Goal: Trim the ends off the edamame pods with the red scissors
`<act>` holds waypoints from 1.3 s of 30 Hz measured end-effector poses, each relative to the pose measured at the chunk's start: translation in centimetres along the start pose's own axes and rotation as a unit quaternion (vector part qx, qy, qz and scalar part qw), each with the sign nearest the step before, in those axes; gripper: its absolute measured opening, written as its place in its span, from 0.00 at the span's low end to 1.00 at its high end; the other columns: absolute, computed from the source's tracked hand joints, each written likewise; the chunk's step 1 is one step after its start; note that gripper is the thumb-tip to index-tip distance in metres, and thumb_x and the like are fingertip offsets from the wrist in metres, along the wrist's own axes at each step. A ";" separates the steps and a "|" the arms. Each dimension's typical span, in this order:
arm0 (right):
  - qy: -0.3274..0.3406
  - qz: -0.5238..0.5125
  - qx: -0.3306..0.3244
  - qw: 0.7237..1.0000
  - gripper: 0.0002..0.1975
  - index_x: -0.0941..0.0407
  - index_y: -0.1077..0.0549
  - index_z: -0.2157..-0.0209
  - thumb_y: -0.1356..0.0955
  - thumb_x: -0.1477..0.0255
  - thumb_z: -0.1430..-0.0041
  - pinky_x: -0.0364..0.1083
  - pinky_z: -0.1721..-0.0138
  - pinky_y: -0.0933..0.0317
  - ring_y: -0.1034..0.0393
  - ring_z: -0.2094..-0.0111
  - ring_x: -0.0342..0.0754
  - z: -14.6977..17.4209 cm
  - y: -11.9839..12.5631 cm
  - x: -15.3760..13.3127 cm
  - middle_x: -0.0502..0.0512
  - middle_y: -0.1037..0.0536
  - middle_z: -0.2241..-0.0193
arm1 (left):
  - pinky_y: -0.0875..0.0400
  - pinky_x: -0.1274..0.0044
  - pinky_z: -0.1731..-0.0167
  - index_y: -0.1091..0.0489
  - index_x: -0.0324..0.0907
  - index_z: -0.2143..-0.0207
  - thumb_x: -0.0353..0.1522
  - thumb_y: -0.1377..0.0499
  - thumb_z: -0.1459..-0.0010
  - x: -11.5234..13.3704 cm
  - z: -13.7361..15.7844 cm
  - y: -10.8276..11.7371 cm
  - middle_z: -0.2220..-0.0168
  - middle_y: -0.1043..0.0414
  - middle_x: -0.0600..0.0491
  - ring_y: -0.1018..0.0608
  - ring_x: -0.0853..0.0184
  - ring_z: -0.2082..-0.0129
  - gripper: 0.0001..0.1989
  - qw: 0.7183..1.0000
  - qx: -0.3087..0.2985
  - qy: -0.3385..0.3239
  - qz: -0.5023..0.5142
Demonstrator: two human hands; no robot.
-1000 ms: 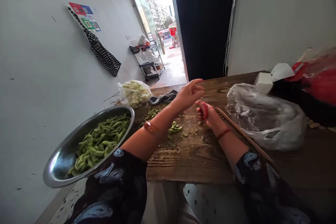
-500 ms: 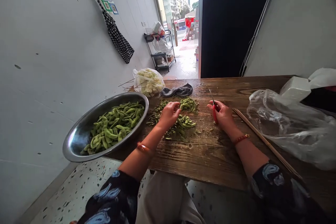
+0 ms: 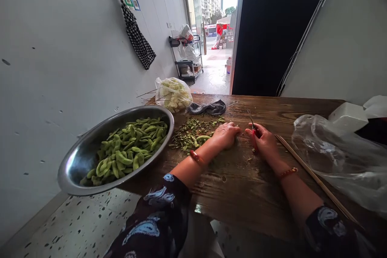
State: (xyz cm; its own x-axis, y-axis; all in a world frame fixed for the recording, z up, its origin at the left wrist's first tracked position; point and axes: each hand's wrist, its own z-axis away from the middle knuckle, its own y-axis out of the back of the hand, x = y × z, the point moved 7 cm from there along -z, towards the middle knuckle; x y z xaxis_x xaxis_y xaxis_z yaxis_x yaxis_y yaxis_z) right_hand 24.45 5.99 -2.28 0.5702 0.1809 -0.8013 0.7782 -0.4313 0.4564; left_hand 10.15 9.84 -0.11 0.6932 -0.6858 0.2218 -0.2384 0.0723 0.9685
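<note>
Far left: steel basin (image 3: pixel 75 161), heaped with green pods (image 3: pixel 130 149). Next, loose pods (image 3: pixel 202 138) on the tabletop (image 3: pixel 290 109), left of both hands, partly covered from view; long axis of the clearest one roughly crosswise. Left hand (image 3: pixel 228 135) is nearer them: fingers curled in, can't tell if anything's between them. Right hand (image 3: pixel 264 141) just beside it, apart: fingers wrapped round red-handled scissors (image 3: pixel 254 134), blades pointing away from the person, tips beyond and right of the left fingers.
</note>
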 end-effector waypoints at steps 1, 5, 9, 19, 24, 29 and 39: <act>0.002 0.000 -0.002 1.000 0.30 0.57 0.25 0.54 0.34 0.48 0.47 0.45 0.72 0.43 0.35 0.76 0.46 0.1 0.0 -0.1 0.53 0.25 0.75 | 0.32 0.71 0.54 0.26 0.45 0.56 0.25 0.48 0.45 0.5 0.6 0.3 0.58 0.30 0.47 0.27 0.61 0.57 0.17 1.000 0.016 -0.014 0.016; 0.021 0.024 -0.004 0.999 0.29 0.57 0.26 0.53 0.35 0.49 0.46 0.46 0.72 0.43 0.35 0.76 0.47 0.7 0.0 -0.3 0.53 0.25 0.76 | 0.32 0.73 0.53 0.31 0.45 0.47 0.22 0.48 0.47 1.1 2.7 1.7 0.57 0.29 0.48 0.27 0.63 0.57 0.25 0.986 0.094 -0.045 0.130; 0.070 0.094 -0.021 0.993 0.28 0.57 0.27 0.52 0.35 0.51 0.44 0.48 0.67 0.39 0.31 0.71 0.51 1.2 -0.5 -0.5 0.57 0.22 0.69 | 0.32 0.75 0.55 0.35 0.42 0.43 0.23 0.43 0.50 -1.6 4.4 3.0 0.57 0.27 0.49 0.27 0.66 0.60 0.29 0.934 0.191 0.038 0.301; 0.084 0.196 -0.045 0.976 0.26 0.55 0.28 0.50 0.35 0.53 0.44 0.48 0.65 0.37 0.30 0.69 0.51 0.8 -1.3 0.7 0.56 0.23 0.70 | 0.32 0.79 0.69 0.25 0.37 0.64 0.40 0.38 0.50 -7.9 7.7 1.7 0.68 0.23 0.48 0.25 0.69 0.70 0.16 0.724 0.200 0.152 0.643; 0.104 0.254 -0.056 0.960 0.25 0.56 0.29 0.48 0.36 0.56 0.42 0.49 0.63 0.37 0.30 0.66 0.53 1.3 -1.8 0.4 0.58 0.23 0.67 | 0.34 0.81 0.73 0.23 0.38 0.65 0.39 0.38 0.49 -9.0 8.2 2.8 0.69 0.24 0.51 0.27 0.72 0.72 0.14 0.721 0.254 0.145 0.628; 0.081 0.263 -0.034 0.961 0.24 0.56 0.29 0.49 0.35 0.58 0.43 0.50 0.61 0.36 0.29 0.62 0.55 1.7 -1.6 0.1 0.61 0.22 0.62 | 0.44 0.84 0.84 0.25 0.36 0.66 0.38 0.40 0.47 -9.1 8.2 2.8 0.74 0.26 0.52 0.33 0.78 0.83 0.13 0.676 0.252 0.133 0.679; 0.040 0.245 0.014 0.969 0.31 0.60 0.30 0.49 0.39 0.51 0.42 0.48 0.64 0.36 0.28 0.69 0.51 6.6 -0.9 -1.9 0.59 0.22 0.68 | 0.26 0.78 0.71 0.29 0.34 0.68 0.29 0.35 0.52 -8.9 7.4 1.3 0.77 0.29 0.55 0.26 0.75 0.78 0.09 0.580 0.224 0.138 0.771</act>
State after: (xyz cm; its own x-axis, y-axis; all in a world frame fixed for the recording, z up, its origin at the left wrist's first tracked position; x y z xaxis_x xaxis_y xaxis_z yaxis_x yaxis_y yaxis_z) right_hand 20.93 0.20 -3.73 0.8887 0.0150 -0.4582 0.4018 -0.5066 0.7628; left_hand -1.34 10.68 -1.61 -0.5120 0.0905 0.8542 -0.8292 0.2075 -0.5190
